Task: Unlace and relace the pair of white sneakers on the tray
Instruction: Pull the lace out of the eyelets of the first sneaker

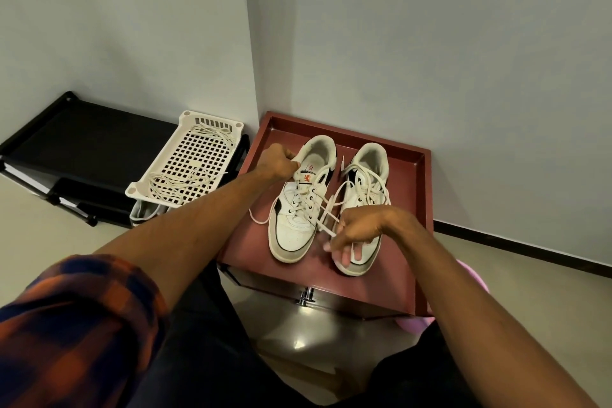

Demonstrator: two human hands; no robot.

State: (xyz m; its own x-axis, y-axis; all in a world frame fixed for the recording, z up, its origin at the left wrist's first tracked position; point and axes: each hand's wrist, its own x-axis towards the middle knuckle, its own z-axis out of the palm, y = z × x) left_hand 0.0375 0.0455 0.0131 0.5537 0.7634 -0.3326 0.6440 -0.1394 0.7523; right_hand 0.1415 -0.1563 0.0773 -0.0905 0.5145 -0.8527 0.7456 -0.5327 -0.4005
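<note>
**White sneakers on red tray: one lace part-threaded**

Set side by side on the red tray (427, 175), toes toward the camera. Left sneaker (293, 235): white upper, black side panels, orange emblem on tongue, greyed toe; lace (328, 209) threaded through lower eyelets only, ends loose. Right sneaker (366, 175): laced to the top, slack. Left hand (280, 162) closed round the left sneaker's tongue near the collar. Right hand (357, 228) pinching a strand of that lace; fingertips blurred. Left of the tray, a white basket (212, 117) holding loose laces (172, 182).
</note>
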